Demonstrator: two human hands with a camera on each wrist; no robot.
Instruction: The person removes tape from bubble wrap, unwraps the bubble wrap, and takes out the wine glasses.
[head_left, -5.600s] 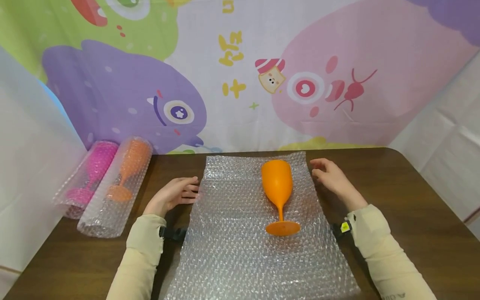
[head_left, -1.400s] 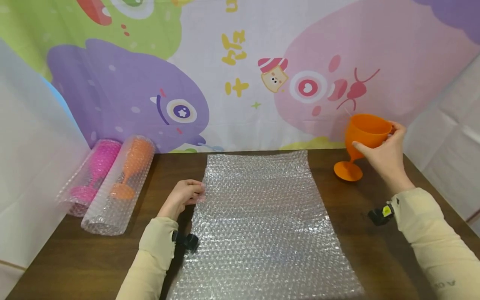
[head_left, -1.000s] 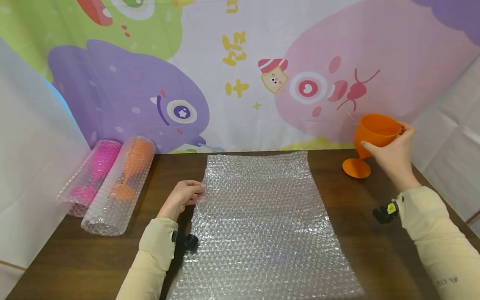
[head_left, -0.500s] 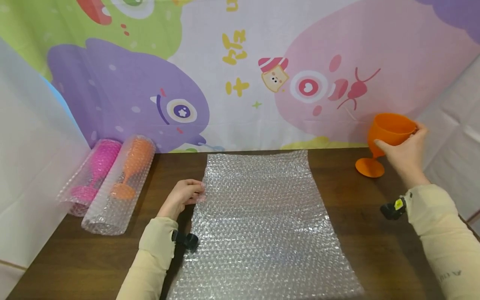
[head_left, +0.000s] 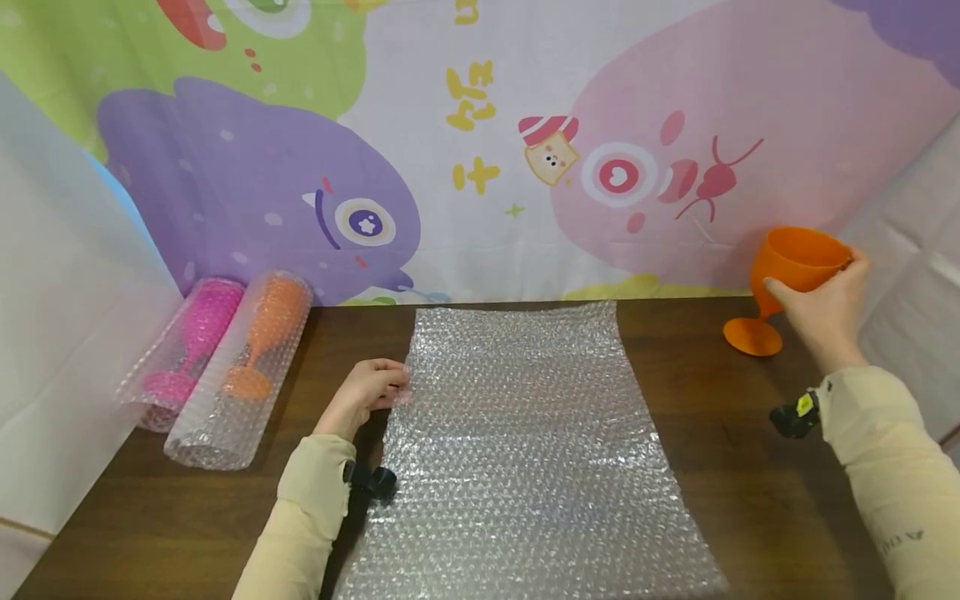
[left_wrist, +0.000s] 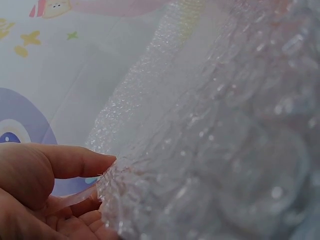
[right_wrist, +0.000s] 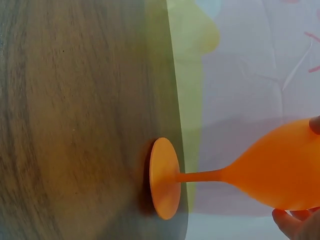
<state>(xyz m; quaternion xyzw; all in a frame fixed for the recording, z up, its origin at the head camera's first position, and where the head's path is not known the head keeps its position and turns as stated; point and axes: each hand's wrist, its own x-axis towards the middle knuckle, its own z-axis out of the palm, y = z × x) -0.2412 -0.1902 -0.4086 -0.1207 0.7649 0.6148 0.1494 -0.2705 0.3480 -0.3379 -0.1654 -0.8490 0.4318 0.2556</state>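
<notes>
At the right rear of the table, my right hand [head_left: 825, 317] grips the bowl of an orange goblet [head_left: 797, 260], thumb in front and fingers behind. The goblet is near upright, its foot [right_wrist: 165, 178] at the tabletop; whether it touches the wood I cannot tell. A sheet of bubble wrap [head_left: 525, 450] lies flat in the middle of the table. My left hand [head_left: 367, 392] pinches its left edge; in the left wrist view the bubble wrap [left_wrist: 215, 165] runs between the fingers [left_wrist: 80, 161].
At the left stand-off lie two bubble-wrapped rolls, one around a pink goblet [head_left: 202, 321], the other around an orange goblet [head_left: 272, 321]. A printed cartoon cloth [head_left: 480, 233] hangs behind the dark wooden table [head_left: 690, 400]. White side walls [head_left: 907, 275] close off both sides.
The orange goblet lay on the bubble wrap earlier; my right hand has since taken it, stood it up and carried it right. Lately it shifts slightly further right. My left hand stays put.
</notes>
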